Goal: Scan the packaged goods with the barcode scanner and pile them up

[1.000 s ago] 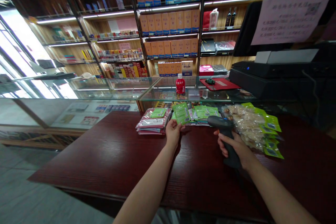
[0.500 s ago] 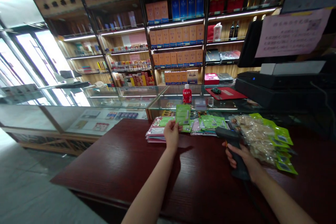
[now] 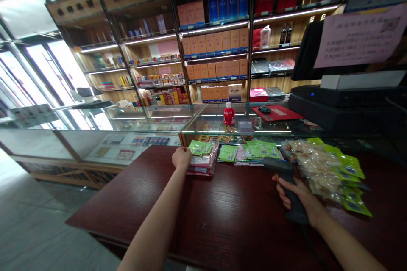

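Note:
My left hand point(image 3: 181, 158) is closed at the left edge of a small green packet point(image 3: 195, 147), its fingertips pinching the corner. This packet and another green one lie on top of a stack of flat plastic-wrapped packs point(image 3: 205, 163). My right hand point(image 3: 295, 194) is wrapped round the grip of a black barcode scanner point(image 3: 294, 207), whose head points left above the table. Between the hands, a lone green packet point(image 3: 227, 153) lies beside a second stack, topped with several green packets point(image 3: 259, 149). Clear bags with green labels point(image 3: 318, 169) lie right of the scanner.
The dark red wooden table point(image 3: 219, 216) meets a glass display counter point(image 3: 152, 112). A red bottle point(image 3: 229, 115), a mouse point(image 3: 264, 110) on a red mat and a black monitor point(image 3: 307, 53) stand behind. The scanner's cable trails down toward me. Boxed goods fill the shelves point(image 3: 216, 57).
My left hand has moved left and down, bringing the raised green packet onto the left stack. My right hand still holds the scanner in nearly the same place. The view has shifted slightly.

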